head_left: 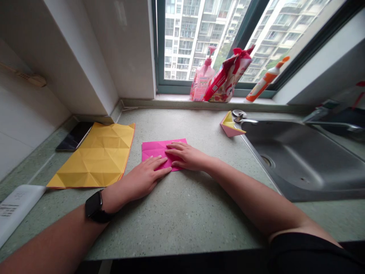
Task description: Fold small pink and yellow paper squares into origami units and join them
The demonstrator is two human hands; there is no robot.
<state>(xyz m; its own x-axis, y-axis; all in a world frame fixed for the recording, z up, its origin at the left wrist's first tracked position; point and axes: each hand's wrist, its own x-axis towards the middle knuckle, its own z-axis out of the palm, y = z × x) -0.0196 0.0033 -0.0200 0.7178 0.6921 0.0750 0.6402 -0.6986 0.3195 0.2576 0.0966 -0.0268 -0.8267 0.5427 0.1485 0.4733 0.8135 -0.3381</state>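
Risk of pink paper (pixel 155 149) sliding and a crease going askew on the smooth table (pixel 182 213): paper flat beside the yellow sheet (pixel 97 156), merely pressed under left hand (pixel 144 179) and right hand (pixel 185 156), each grip released, grasping nothing.

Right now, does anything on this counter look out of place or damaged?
Nothing spilled or damaged. The pink paper lies flat under the left hand and right hand. Only oddity: a folded paper model sits at the sink rim.
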